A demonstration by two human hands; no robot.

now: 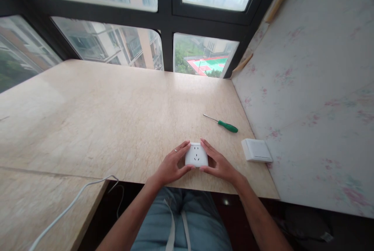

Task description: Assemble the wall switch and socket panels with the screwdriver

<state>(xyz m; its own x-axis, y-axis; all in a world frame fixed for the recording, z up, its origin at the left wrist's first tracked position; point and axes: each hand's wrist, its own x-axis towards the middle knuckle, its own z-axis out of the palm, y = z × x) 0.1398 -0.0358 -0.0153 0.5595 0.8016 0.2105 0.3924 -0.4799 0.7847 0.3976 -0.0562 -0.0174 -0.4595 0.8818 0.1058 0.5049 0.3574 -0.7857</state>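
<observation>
Left hand and right hand each close a grip on opposite sides of the white socket, steadying it face-up on the desk.

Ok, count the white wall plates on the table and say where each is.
2. The socket plate lies near the front edge, held between the left hand and right hand. The switch plate lies to its right, beside the wall.

open tabletop stretches left of the socket; to its right, screwdriver, switch plate and wall stand close.
</observation>
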